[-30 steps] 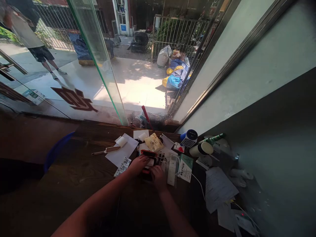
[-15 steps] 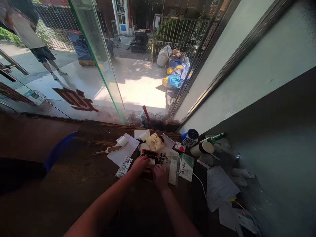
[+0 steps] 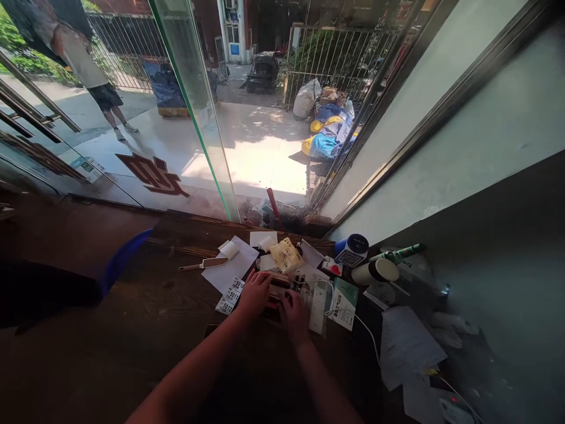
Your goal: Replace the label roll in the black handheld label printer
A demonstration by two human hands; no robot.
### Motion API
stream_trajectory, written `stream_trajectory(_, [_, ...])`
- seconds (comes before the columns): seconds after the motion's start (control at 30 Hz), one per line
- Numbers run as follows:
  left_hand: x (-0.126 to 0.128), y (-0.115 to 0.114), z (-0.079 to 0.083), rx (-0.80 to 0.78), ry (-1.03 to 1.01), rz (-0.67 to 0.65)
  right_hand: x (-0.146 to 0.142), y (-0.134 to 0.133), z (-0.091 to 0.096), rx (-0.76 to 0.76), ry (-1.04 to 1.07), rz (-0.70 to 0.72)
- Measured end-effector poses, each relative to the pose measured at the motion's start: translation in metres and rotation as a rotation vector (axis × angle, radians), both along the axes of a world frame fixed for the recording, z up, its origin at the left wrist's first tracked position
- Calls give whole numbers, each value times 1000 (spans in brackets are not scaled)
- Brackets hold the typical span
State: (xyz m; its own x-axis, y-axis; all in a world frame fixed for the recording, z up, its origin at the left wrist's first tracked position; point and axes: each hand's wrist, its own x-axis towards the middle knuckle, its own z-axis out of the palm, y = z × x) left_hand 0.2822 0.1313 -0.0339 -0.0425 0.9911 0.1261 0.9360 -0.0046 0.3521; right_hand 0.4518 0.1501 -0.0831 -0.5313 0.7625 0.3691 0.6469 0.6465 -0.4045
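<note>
A small dark box-like device [image 3: 278, 289] with a reddish-orange part sits on the wooden table between my two hands; its exact kind is hard to make out. My left hand [image 3: 256, 292] holds its left side, fingers bent over the top edge. On the right side, my right hand [image 3: 295, 312] grips it with curled fingers and thumb. Labels [image 3: 230, 296] printed with 5010, 5011 and 5012 lie just left of my left hand. A yellowish packet [image 3: 286, 255] is behind the device. Beside my right hand lies a clear, ruler-like strip [image 3: 318, 307].
A roller with a handle [image 3: 216, 261] rests on white paper [image 3: 238, 253]. To the right are a green-and-white booklet [image 3: 343, 303], a white cable [image 3: 369, 338], a blue canister [image 3: 352, 250] and handwritten sheets [image 3: 408, 347]. Beyond the glass, a person [image 3: 83, 65] stands outside.
The view has shifted left, so everything appears further right. The device's raised orange-rimmed lid and the white piece inside it show less now. Both hands stay at the device.
</note>
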Motion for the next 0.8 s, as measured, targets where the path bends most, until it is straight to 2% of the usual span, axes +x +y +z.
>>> stream_trajectory(0.2, [-1,-40,-17,-75,-24,-113,3,-11,-15,-15,46,-42])
stream_trajectory(0.3, [3,-46,-22,-121,-37,-110,-1,-14,-22,-49,71,-51])
stream_trajectory(0.43, [3,-39,-14,-166,-72,-109,-3,-13,-19,-112,97,-56])
stream_trajectory(0.5, [0,-46,-8,-166,-82,-61,2,-19,-13,-149,111,-71])
stream_trajectory(0.53, [-2,-57,-7,-162,-82,11,6,-26,-10,-170,118,-81])
stream_trajectory(0.6, [-4,-92,-11,-171,-71,240,19,-50,-6,-222,133,-100])
stream_trajectory(0.63, [-5,-115,-16,-203,-75,463,26,-67,-6,-257,137,-108])
stream_trajectory(0.7, [-6,-163,-30,-367,-52,754,40,-104,-7,-351,135,-103])
stream_trajectory(0.8, [-7,-215,-46,-612,-38,901,52,-155,-12,-480,105,-20])
